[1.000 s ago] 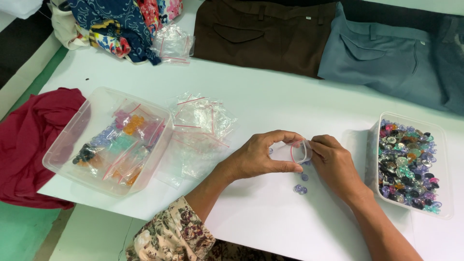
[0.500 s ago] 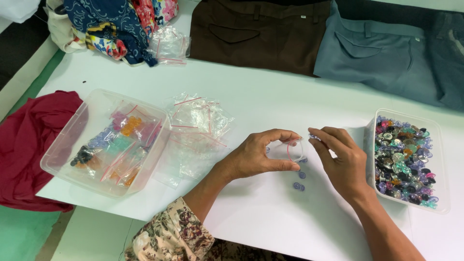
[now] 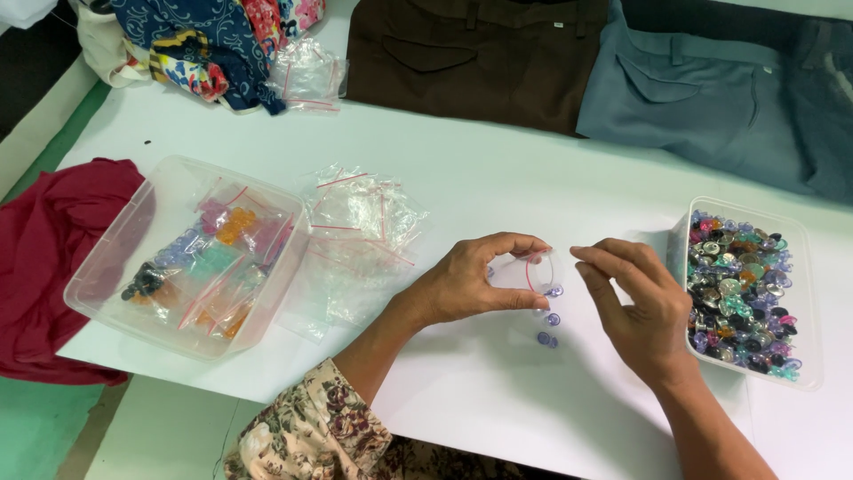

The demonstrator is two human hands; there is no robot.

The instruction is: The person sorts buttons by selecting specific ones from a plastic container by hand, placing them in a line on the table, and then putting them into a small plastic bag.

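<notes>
A small clear zip bag (image 3: 533,271) with a red seal strip is held up just above the white counter (image 3: 498,178) by the left hand (image 3: 471,284); its fingers (image 3: 511,242) are curled around the bag, thumb below and forefinger arched over the top, so that the mouth is kept open toward the right. The right hand (image 3: 635,307) is held just beside that mouth, apart from it, with its fingers (image 3: 593,258) pinched together at the tips — whether anything is gripped between them cannot be told.

A few pale blue-violet buttons (image 3: 549,327) are seen lying loose on the counter directly under the bag, between the two hands. To the right, near the right wrist, a clear rectangular tub (image 3: 804,267) is filled with mixed coloured buttons (image 3: 742,298). To the left, a larger clear tub (image 3: 160,200) is tilted slightly and holds small filled bags sorted by colour — orange, green, pink, dark. Between that tub and the left hand a loose heap of empty zip bags (image 3: 360,231) is spread, touching the tub's right wall.

Along the far edge of the counter, brown trousers (image 3: 471,53) and grey-blue trousers (image 3: 711,98) are laid side by side; patterned cloth (image 3: 204,36) is bunched at the far left corner with another few clear bags (image 3: 306,76) beside it. A dark red garment (image 3: 53,258) is draped over the counter's left edge.
</notes>
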